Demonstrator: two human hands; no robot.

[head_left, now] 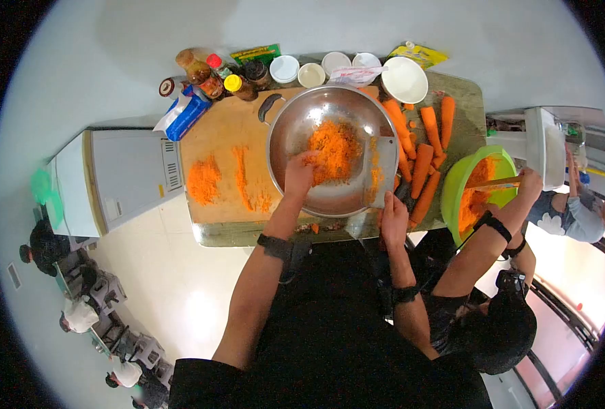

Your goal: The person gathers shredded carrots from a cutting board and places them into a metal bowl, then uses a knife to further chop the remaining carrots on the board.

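Note:
A large steel bowl (285, 133) holds a heap of finely chopped carrot (335, 151). My left hand (300, 174) reaches over its near-left rim, fingers curled together at the edge of the heap; whether they pinch any carrot is hidden. In my right hand (393, 217) is a cleaver, gripped by the handle at the bowl's near-right side. Its broad blade (386, 163) lies over the right part of the bowl, with carrot bits stuck along it. Left of the bowl, more chopped carrot (204, 180) lies on a wooden cutting board (220, 129).
Several peeled carrots (421, 170) lie right of the bowl. Beyond, a co-worker's hand (531, 183) holds a wooden utensil in a green basin (450, 198) of carrot. Bottles (203, 75), small tubs (284, 69) and a white bowl (404, 80) line the back edge.

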